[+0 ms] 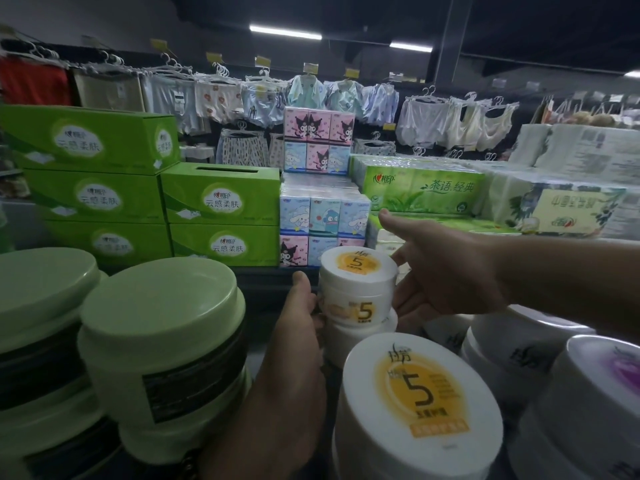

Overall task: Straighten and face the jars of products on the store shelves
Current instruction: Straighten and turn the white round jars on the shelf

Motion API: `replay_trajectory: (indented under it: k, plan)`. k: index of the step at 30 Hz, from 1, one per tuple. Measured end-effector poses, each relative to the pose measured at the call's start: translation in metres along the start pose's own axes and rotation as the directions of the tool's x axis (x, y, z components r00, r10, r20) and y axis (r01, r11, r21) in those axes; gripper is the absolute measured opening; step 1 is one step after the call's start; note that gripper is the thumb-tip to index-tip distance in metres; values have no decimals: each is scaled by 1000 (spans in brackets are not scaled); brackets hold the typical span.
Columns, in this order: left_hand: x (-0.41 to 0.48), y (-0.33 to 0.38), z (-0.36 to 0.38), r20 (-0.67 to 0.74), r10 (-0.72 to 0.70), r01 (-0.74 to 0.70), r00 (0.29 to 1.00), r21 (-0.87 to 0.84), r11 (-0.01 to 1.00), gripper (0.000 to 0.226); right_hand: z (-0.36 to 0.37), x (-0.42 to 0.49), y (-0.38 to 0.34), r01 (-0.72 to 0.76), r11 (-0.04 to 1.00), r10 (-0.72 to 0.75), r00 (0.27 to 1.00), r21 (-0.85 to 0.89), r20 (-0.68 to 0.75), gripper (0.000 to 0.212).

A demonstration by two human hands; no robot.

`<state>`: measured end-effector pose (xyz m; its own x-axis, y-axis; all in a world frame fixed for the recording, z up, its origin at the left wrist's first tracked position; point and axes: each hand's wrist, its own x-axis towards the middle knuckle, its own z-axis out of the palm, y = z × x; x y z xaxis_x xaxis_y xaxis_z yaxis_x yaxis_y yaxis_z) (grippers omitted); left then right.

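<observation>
Two hands close on one small white jar (358, 289) with a yellow "5" label, which stands upright on top of a second white jar (346, 341) in the middle of the shelf (266, 285). The left hand (298, 327) comes up from below and grips the jar's left side. Its thumb lies against the wall just under the lid, and its fingers are out of sight behind the jar. The right hand (446, 282) reaches in from the right and holds the opposite side, its lower fingers curled against the jar and its index finger straight, pointing toward the back. The printed "5" on the jar's wall faces the camera, turned slightly right. Nearest the camera stands another white jar (419, 407) of the same kind, its yellow lid label in full view. Green-lidded jars (162, 337) are stacked at the left, and more white jars (526, 344) crowd the right. Behind the shelf are green tissue boxes (221, 202), cartoon-printed tissue packs (322, 216) and, further back, garments (450, 119) on hangers.
</observation>
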<state>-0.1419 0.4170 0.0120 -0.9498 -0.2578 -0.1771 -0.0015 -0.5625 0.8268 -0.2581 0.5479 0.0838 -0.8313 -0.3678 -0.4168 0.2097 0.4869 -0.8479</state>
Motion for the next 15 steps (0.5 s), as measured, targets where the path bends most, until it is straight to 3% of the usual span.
replay_trajectory:
  k: [10, 15]
  plan:
    - [0, 0, -4, -58, -41, 41, 997, -11, 999, 67, -5, 4, 1, -24, 999, 23, 999, -40, -23, 105]
    - [5, -8, -6, 43, -90, 91, 995, -17, 996, 74, -6, -19, 5, -56, 998, 56, 998, 14, 1, 96]
